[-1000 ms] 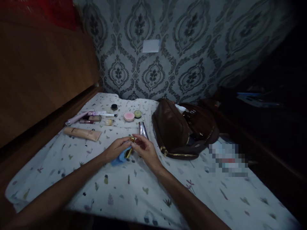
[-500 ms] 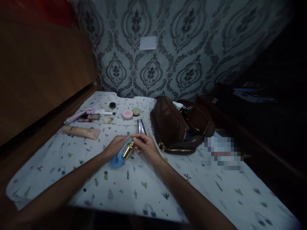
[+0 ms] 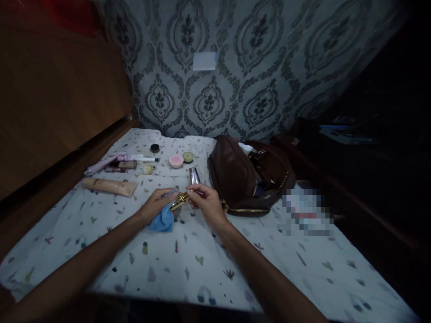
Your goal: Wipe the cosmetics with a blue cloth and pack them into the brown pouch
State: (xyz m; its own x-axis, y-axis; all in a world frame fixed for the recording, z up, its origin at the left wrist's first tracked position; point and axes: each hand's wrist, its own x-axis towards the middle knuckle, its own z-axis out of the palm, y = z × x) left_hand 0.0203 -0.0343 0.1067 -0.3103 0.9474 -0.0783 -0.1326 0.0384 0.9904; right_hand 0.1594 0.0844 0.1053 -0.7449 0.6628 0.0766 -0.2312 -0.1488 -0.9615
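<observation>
My left hand (image 3: 154, 205) is closed on a blue cloth (image 3: 162, 220), which hangs bunched below the fingers. A small shiny gold bottle (image 3: 178, 202) lies tilted between both hands, its body against the cloth. My right hand (image 3: 209, 204) pinches the bottle's upper end, so that end is partly hidden by the fingers. Just behind the right hand is a silver tube (image 3: 194, 175). Farther back sit a round pink compact (image 3: 175, 161) and a round green pot (image 3: 187, 157).
An open brown leather bag (image 3: 232, 175) stands to the right on the patterned sheet (image 3: 131, 278). At left lie a beige tube (image 3: 109, 186), a mauve tube (image 3: 101, 165), a small yellow jar (image 3: 147, 169) and a black lid (image 3: 155, 148). A wooden panel (image 3: 67, 89) borders the left side.
The gold bottle has tipped from steep to nearly level. The blue cloth has shifted and hangs more fully below my left hand. The view has moved slightly to the right.
</observation>
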